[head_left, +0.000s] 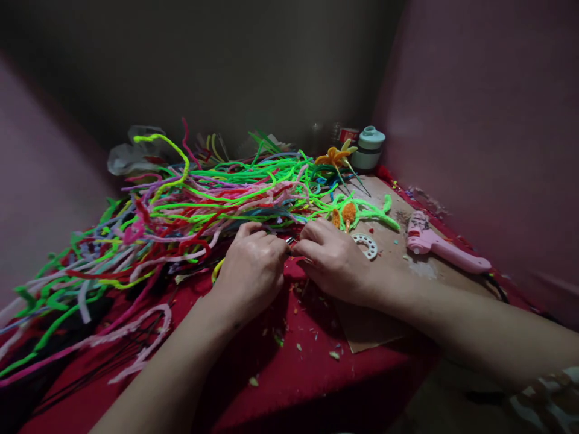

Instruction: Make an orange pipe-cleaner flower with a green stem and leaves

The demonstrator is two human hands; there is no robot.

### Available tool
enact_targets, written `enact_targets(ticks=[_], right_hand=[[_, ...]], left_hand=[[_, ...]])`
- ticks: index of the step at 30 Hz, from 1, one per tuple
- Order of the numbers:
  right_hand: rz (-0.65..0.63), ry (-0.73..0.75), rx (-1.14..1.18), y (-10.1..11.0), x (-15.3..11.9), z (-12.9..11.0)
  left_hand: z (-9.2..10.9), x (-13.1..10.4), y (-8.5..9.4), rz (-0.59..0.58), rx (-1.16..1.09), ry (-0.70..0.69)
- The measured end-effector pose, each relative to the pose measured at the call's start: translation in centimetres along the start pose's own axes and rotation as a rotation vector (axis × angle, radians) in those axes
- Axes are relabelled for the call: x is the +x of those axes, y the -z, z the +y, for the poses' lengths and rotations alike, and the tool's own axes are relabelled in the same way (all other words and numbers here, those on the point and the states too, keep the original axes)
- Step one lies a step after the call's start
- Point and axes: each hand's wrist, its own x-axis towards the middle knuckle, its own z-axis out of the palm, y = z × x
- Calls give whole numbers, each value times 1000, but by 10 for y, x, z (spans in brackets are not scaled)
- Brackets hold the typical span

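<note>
My left hand (pixel 256 259) is closed around a small tool whose shiny metal tip (pixel 290 240) pokes out past the fingers. A curved yellow piece (pixel 218 270) shows behind that hand, perhaps the tool's handle. My right hand (pixel 332 256) is pinched shut close to the metal tip; what lies between its fingers is hidden. Both hands meet above the red cloth (pixel 271 398). Just beyond the right hand are an orange fuzzy bud (pixel 348 212) and a white ring with holes (pixel 365 246). Beyond the left hand spreads a heap of coloured pipe cleaners (pixel 226 193).
A pink glue gun (pixel 446 247) lies at the right on a brown board (pixel 389 271). Orange and yellow pipe-cleaner flowers (pixel 335 157) stand near a pale green bottle (pixel 370 147) at the back. Small scraps (pixel 334 355) dot the cloth. Pinkish walls rise on both sides.
</note>
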Motion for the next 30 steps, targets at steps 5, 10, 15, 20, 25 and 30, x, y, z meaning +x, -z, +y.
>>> enact_targets(ticks=[5,10,15,20,25,30], right_hand=[[31,143,-159,-4,-1,3],[-10,144,-283,0,-2,-1],[-55,118,-273,0,-4,-5],[-58,92,-304,2,-4,-7],[2,88,-318,5,-3,-8],[-1,129,-316,5,-3,-8]], left_hand=[[2,2,3,-62,-105,108],[6,2,1,-25,-47,146],[10,1,-4,21,55,120],[9,1,-4,12,59,157],[9,1,-4,24,49,168],[9,1,-5,8,62,166]])
